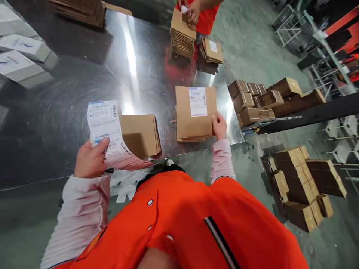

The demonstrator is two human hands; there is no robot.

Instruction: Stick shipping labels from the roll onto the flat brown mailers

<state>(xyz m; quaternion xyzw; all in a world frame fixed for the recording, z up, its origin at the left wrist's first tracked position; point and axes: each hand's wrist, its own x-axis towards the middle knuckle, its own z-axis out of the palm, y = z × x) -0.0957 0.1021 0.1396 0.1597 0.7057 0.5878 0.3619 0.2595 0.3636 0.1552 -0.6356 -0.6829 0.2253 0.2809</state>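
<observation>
My left hand (91,158) pinches a curling strip of printed shipping labels (102,119), its lower end drooping near the table's front edge. Under and beside the strip lies a small stack of plain flat cardboard boxes (140,134). My right hand (220,126) grips the right edge of a flat cardboard box (186,127), thumb on its face and fingers partly hidden. That box tops another stack and bears a white shipping label (198,101) near its far edge.
Across the metal table (146,86), a co-worker's hands (193,13) are over a tall cardboard stack (183,35), beside a smaller labelled stack (212,50). White boxes (21,65) stand at left. Cartons (249,102) sit beyond the right edge; more cartons (298,179) are on the floor.
</observation>
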